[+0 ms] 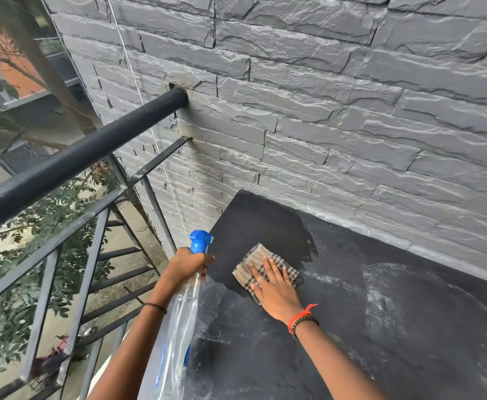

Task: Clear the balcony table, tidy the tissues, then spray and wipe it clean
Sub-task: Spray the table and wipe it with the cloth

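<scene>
The see-through plastic spray bottle (178, 327) has a bright blue top and a blue label. The tan square cloth (254, 258) has dark brown check lines. The flat black desk (381, 327) shows pale white smears. The rough stone wall (323, 96) is grey. The round metal rail (77, 157) is black. A red string band (300, 316) sits beside dark beads (305, 321).

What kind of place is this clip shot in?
Likely an upper-floor balcony: black metal railing with foliage below it, a grey stone-clad wall, and a dark table set against that wall.
</scene>
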Demonstrator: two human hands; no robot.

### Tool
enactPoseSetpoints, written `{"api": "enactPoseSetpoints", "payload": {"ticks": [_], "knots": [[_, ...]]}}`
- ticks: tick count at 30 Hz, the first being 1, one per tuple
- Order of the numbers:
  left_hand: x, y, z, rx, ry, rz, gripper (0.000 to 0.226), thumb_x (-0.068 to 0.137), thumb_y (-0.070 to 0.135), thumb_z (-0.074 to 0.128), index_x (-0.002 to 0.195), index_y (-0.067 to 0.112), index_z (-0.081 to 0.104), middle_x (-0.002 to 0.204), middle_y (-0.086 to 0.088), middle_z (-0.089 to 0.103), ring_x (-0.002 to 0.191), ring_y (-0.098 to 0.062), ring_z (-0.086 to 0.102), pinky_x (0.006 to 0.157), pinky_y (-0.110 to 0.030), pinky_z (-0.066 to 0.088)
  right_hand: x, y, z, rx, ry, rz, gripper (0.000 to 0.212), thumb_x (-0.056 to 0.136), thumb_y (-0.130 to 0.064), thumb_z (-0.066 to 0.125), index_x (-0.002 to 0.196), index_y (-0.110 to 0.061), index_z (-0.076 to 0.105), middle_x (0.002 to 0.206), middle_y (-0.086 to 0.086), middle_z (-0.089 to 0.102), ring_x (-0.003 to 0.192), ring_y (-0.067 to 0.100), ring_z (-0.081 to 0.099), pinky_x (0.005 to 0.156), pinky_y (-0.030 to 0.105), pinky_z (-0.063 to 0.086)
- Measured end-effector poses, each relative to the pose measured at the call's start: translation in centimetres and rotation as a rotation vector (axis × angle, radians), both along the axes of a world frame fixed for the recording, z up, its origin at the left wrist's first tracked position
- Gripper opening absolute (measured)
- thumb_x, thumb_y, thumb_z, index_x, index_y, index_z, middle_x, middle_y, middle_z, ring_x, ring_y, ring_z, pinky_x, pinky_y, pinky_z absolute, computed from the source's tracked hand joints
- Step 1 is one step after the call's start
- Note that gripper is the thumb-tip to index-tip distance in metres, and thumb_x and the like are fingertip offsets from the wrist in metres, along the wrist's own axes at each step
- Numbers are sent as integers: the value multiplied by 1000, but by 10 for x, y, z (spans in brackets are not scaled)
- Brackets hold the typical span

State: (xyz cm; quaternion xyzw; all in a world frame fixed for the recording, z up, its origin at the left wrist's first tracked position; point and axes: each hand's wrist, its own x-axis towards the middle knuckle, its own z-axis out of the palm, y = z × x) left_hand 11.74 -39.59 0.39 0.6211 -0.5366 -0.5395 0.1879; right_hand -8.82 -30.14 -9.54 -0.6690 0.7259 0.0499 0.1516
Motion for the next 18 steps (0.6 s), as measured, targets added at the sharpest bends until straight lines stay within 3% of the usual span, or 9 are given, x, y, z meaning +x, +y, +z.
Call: {"api": "enactPoseSetpoints", "payload": {"ticks": [3,7,14,18], "knots": [[3,9,-1,10,-10,-15,20,76,8,66,58,6,59,46,-5,56,44,-20,50,58,-31,40,-10,22,-2,-30,8,-36,62,89,-50,-6,149,-35,-6,159,3,-10,146,19,-10,119,41,-6],[12,26,-8,36,-14,-16,15,78,5,64,64,5,58,47,-4,57,39,-17,50,51,-26,41,-15,34,-2,-27,-14,-86,53,102,-41,19,149,-36,-5,159,3,-10,146,18,-11,119,40,-6],[29,40,-13,38,-48,14,16,58,19,62,65,5,58,49,-9,58,48,-23,51,60,-35,41,-15,30,1,-8,-37,-66,53,102,-40,20,149,-34,-3,159,4,-10,146,19,-11,119,43,-5],[41,56,-11,57,-94,36,15,56,21,63,52,8,60,47,-8,58,49,-22,51,56,-30,41,-13,30,4,13,-40,-65,53,102,-40,20,150,-33,-1,159,4,-10,146,19,-10,119,44,-3]]}}
